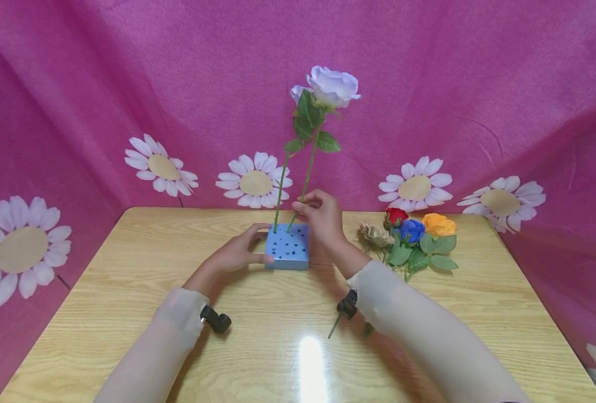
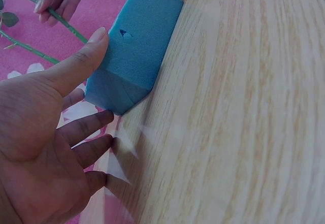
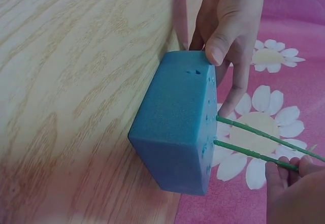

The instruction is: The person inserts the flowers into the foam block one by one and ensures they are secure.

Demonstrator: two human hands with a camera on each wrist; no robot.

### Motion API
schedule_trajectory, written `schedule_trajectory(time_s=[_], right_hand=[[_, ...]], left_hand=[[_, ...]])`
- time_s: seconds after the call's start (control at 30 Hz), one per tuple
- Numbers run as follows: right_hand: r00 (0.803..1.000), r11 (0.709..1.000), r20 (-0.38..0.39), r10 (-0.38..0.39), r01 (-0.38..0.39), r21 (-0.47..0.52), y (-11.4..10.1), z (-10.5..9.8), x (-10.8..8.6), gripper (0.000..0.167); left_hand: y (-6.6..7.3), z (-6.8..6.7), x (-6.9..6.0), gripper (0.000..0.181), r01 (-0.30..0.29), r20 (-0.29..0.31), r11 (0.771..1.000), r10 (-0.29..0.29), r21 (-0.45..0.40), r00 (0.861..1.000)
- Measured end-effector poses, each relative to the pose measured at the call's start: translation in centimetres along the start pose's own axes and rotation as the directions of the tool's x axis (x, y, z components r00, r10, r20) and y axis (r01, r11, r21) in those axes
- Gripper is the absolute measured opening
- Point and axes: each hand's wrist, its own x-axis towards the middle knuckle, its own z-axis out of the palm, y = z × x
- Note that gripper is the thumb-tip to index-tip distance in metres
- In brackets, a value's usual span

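A blue foam block (image 1: pixel 291 262) with many small holes in its top sits on the table. My left hand (image 1: pixel 231 253) holds it at its left side, thumb at the near edge and index finger at the far side; the other fingers spread loosely beside it in the left wrist view. Two green stems rise from the block's far part. My right hand (image 1: pixel 324 217) pinches the right stem (image 3: pixel 249 153) low, just above the foam. That stem bears a pale lilac rose (image 1: pixel 334 88). Behind it, a second pale rose (image 1: pixel 298 93) tops the left stem (image 3: pixel 256 130), partly hidden.
Right of the block lies a bunch of artificial flowers: a red rose (image 1: pixel 395 216), a blue rose (image 1: pixel 411 230), an orange rose (image 1: pixel 439 224) and a beige flower (image 1: pixel 377 234). The right forearm covers part of their stems. A pink curtain (image 1: pixel 202 84) with daisies hangs behind the wooden table (image 1: pixel 257 347).
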Motion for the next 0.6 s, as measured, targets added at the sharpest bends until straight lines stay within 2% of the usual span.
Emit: schedule_trajectory(time_s=[0.6], right_hand=[[1.000, 0.992, -0.011, -0.018, 0.016, -0.129, 1.1, 0.5, 0.2, 0.008]], left_hand=[[-0.4, 0.0, 0.2, 0.086, -0.005, 0.000, 1.000, 0.005, 0.010, 1.000]])
